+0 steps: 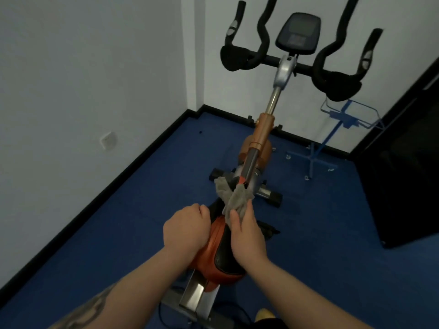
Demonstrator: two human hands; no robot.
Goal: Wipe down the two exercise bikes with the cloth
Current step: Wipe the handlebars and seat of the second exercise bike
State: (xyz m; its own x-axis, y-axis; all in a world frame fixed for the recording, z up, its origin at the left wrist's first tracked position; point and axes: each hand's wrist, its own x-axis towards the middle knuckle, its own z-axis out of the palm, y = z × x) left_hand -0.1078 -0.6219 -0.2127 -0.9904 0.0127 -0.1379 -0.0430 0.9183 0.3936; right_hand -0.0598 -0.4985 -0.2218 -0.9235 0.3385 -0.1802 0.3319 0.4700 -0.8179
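Left hand (pixel 187 230) curls over orange-and-black padded bike saddle (pixel 219 252), steadying it | right hand (pixel 247 236) pinches crumpled grey cloth (pixel 234 198) against saddle nose | cloth likely light, limp, bunches easily: hold gathered | orange-framed exercise bike (pixel 262 131) probably heavy, rigid.

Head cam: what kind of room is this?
Probably a small gym or fitness room: an exercise bike with a console and black handlebars stands on blue carpet in a bare white-walled corner.
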